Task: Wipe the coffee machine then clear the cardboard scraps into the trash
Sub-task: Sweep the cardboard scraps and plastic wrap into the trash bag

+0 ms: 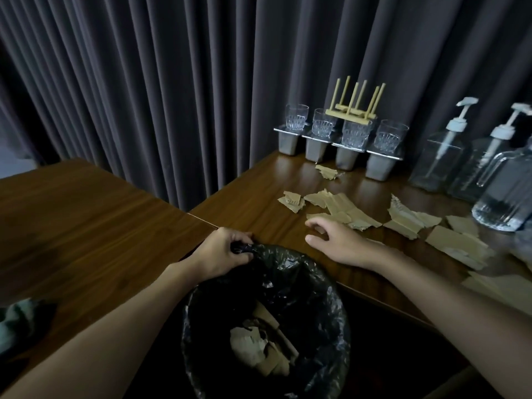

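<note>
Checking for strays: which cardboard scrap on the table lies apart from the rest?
The small scrap right before the grey stands holding glasses; all other scraps lie closer to the right hand.

The dark wooden desk (86, 226) spans the frame, with a seam at its centre. Torn cardboard scraps (339, 208) lie scattered over its right half. Behind them, upper right, stand four grey metal holders (316, 152), two pump bottles (440, 159) and a ribbed glass jug (506, 197). A crumpled cloth (17, 321) lies lower left.

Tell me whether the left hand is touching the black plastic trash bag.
Touching. The head view shows the left hand gripping the bunched rim of the black plastic trash bag.
</note>
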